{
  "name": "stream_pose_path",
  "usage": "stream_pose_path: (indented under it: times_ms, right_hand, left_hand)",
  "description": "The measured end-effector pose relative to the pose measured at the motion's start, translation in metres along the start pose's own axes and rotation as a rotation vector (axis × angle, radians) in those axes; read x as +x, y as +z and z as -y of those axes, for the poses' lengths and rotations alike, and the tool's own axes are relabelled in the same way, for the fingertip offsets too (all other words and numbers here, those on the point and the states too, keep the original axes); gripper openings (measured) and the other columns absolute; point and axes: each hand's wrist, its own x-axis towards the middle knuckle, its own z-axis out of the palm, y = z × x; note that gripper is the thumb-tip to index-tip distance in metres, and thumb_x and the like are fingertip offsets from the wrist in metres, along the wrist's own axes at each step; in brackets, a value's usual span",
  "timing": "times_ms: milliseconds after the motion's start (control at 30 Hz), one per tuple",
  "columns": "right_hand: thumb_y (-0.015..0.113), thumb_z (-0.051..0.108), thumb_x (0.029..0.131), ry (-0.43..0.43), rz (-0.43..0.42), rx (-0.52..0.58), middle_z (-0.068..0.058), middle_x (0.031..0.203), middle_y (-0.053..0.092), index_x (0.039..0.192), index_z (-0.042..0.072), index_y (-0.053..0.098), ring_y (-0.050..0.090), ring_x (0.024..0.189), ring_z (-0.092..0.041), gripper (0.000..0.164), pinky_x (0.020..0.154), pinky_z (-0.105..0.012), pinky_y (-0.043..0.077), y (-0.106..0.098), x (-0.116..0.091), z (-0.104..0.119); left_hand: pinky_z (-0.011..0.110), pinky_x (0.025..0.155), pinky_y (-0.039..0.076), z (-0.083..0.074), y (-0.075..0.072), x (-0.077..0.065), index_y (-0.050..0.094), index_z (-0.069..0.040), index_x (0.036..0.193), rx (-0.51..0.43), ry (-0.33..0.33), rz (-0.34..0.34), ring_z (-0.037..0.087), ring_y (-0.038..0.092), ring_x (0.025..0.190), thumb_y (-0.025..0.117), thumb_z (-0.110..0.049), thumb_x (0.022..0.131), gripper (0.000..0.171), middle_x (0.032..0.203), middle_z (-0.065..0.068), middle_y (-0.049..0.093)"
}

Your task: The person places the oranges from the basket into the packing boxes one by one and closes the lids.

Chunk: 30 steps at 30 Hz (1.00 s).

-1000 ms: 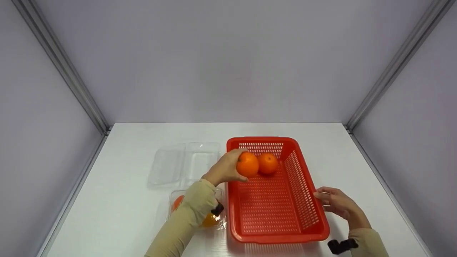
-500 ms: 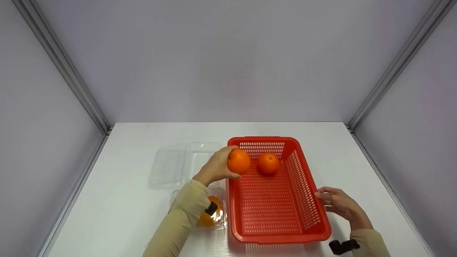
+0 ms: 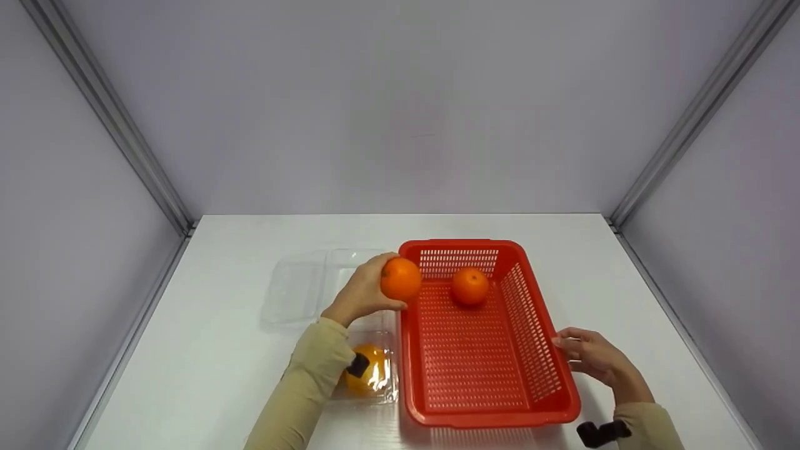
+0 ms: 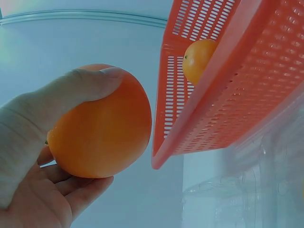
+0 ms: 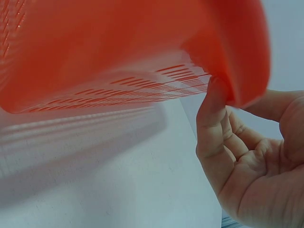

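Observation:
My left hand (image 3: pixel 364 289) grips an orange (image 3: pixel 401 279) over the left rim of a red plastic basket (image 3: pixel 484 417). In the left wrist view, the thumb lies across the top of this orange, with fingers curled beneath it. Another orange (image 3: pixel 470 286) sits inside the basket toward its far end. At the basket's right side my right hand (image 3: pixel 599 357) pinches the rim; in the right wrist view its fingers (image 5: pixel 212 123) are tucked under the rim, and the thumb passes behind it.
An opened clear plastic box (image 3: pixel 356 255), its lid (image 3: pixel 292 290) folded out left, lies behind my left hand. Nearer, another clear box (image 3: pixel 392 394) contains an orange-yellow fruit (image 3: pixel 370 370), partly hidden by my left sleeve (image 3: pixel 306 369). Walls enclose the white table (image 3: pixel 175 350).
My left hand has lifted the orange away from the one in the basket and carried it left to the rim. The right hand stays at the basket's right side.

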Motion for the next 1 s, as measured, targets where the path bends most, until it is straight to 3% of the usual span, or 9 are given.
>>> stream_pose_path:
  times_ms: [567,767,1000]
  right_hand:
    - [0.053,0.025,0.099,0.008,0.012,0.029,0.007,0.097,0.070,0.107,0.014,0.059,0.069,0.091,-0.009,0.015,0.080,-0.029,0.059,-0.001,0.000,0.001]
    - [0.053,0.026,0.099,0.014,0.009,0.018,0.008,0.097,0.070,0.106,0.015,0.060,0.068,0.090,-0.008,0.015,0.080,-0.029,0.058,-0.001,0.002,0.000]
    - [0.052,0.025,0.099,0.007,0.022,0.012,0.008,0.097,0.070,0.106,0.016,0.060,0.069,0.092,-0.009,0.014,0.081,-0.030,0.058,-0.004,0.004,-0.002]
  left_hand:
    - [0.053,0.106,0.045,0.014,-0.011,-0.005,0.046,-0.003,0.138,-0.018,-0.049,-0.050,0.035,0.055,0.125,0.086,-0.012,0.065,0.084,0.137,0.018,0.055]
    - [0.054,0.107,0.043,0.022,-0.013,-0.008,0.046,-0.003,0.138,-0.029,-0.096,-0.058,0.035,0.054,0.126,0.086,-0.010,0.065,0.084,0.138,0.018,0.055]
    - [0.054,0.107,0.043,0.029,-0.014,-0.011,0.047,-0.003,0.137,0.003,-0.108,-0.072,0.035,0.055,0.122,0.086,-0.012,0.065,0.082,0.135,0.017,0.056]
